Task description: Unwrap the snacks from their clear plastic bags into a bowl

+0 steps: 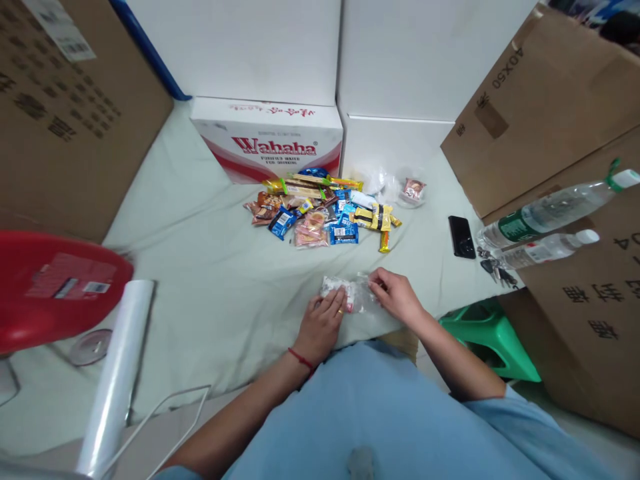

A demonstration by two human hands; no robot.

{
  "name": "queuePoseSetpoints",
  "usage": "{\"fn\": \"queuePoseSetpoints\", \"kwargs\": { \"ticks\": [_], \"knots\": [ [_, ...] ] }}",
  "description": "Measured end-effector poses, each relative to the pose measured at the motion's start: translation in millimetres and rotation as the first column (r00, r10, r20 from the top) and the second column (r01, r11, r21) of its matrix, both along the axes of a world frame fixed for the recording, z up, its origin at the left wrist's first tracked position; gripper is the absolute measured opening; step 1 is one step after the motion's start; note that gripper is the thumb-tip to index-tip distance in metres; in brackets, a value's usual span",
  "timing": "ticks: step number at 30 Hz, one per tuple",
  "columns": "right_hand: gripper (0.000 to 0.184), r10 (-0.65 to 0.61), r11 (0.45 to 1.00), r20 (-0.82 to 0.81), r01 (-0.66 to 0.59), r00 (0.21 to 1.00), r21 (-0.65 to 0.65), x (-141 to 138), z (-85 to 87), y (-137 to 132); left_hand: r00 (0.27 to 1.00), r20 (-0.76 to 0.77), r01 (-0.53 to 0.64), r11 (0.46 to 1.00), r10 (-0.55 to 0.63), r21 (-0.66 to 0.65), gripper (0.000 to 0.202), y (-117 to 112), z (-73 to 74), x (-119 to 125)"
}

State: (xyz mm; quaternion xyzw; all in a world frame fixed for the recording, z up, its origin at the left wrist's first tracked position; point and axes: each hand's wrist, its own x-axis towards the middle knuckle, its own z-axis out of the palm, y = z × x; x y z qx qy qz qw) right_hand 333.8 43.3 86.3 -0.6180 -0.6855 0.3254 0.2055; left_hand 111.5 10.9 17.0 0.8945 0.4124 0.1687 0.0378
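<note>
A small clear plastic bag (350, 292) with wrapped snacks inside lies on the pale green cloth (210, 267) near its front edge. My left hand (323, 323) rests on the bag's left part, fingers pressed flat on it. My right hand (395, 293) pinches the bag's right end with curled fingers. A red string bracelet (301, 359) sits on my left wrist. Beyond my hands lies a pile of wrapped snacks (320, 210) in several colours.
A Wahaha carton (270, 137) and white boxes (400, 60) stand at the back, cardboard boxes (70, 107) at both sides. A black phone (461, 236), keys (495, 272) and two water bottles (545, 217) lie right. A plastic film roll (117, 377) and red stool (50, 287) are left, a green stool (487, 337) right.
</note>
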Motion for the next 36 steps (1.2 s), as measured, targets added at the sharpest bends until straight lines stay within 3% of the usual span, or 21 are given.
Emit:
{"fn": "queuePoseSetpoints", "kwargs": {
  "ticks": [3,7,12,14,16,17,19,21,22,25,27,30,31,33,35,36],
  "knots": [
    [0.008,0.076,0.997,-0.032,-0.075,0.997,0.020,-40,4.2,25,1.000,-0.004,0.020,1.000,-0.020,-0.015,0.040,-1,0.8,3],
    [0.015,0.122,0.992,0.030,-0.121,0.992,-0.035,-82,-18.8,47,0.999,0.033,0.047,0.991,-0.043,-0.126,0.037,3,3.9,0],
    [0.020,0.124,0.992,-0.051,-0.125,0.991,-0.024,-86,-41.9,51,0.926,0.359,0.212,0.946,-0.115,-0.244,0.059,3,6.3,-39],
    [0.021,0.170,0.985,-0.077,-0.168,0.982,0.034,-81,-44.8,46,0.867,0.497,0.146,0.936,0.034,-0.319,0.065,-3,3.8,-58],
    [0.015,0.236,0.969,-0.078,-0.228,0.969,0.095,-78,-44.6,37,0.763,0.569,-0.029,0.895,0.307,-0.444,0.060,-9,-0.4,-72],
    [0.012,0.273,0.957,-0.067,-0.265,0.960,0.117,-78,-43.7,32,0.690,0.571,-0.120,0.849,0.444,-0.515,0.053,-12,-2.8,-76],
    [0.035,0.342,0.930,-0.001,-0.338,0.940,0.140,-83,-41.1,21,0.552,0.536,-0.241,0.737,0.639,-0.631,0.038,-15,-6.8,-80],
    [0.058,0.386,0.905,0.146,-0.405,0.911,0.133,-91,-39.2,12,0.476,0.500,-0.291,0.667,0.723,-0.686,0.030,-15,-8.2,-78],
    [0.059,0.394,0.894,0.232,-0.429,0.889,0.125,-95,-38.6,9,0.461,0.492,-0.304,0.652,0.739,-0.694,0.028,-14,-7.5,-76],
    [0.025,0.359,0.899,0.373,-0.425,0.855,0.109,-98,-35.7,10,0.450,0.501,-0.306,0.654,0.740,-0.692,0.024,-9,1.1,-68],
    [0.004,0.313,0.921,0.276,-0.361,0.909,0.146,-89,-30.2,18,0.433,0.519,-0.270,0.656,0.737,-0.705,0.023,-5,11.1,-63],
    [0.012,0.158,0.974,-0.147,-0.130,0.976,0.186,-63,-17.9,32,0.371,0.531,-0.113,0.605,0.762,-0.788,0.030,4,27.7,-53],
    [0.012,0.073,0.990,-0.318,-0.031,0.945,0.137,-54,-14.5,37,0.333,0.535,-0.026,0.574,0.777,-0.818,0.036,8,32.5,-48],
    [0.018,-0.116,0.993,-0.587,0.108,0.801,-0.050,-42,-11.6,42,0.247,0.528,0.174,0.499,0.812,-0.849,0.051,18,39.6,-34],
    [0.027,-0.247,0.968,-0.715,0.127,0.654,-0.219,-37,-14.3,43,0.199,0.489,0.354,0.403,0.849,-0.844,0.062,29,42.5,-17],
    [0.030,-0.276,0.958,-0.739,0.116,0.615,-0.261,-36,-17.1,41,0.201,0.465,0.412,0.357,0.862,-0.839,0.065,34,42.3,-9]
  ]
}}
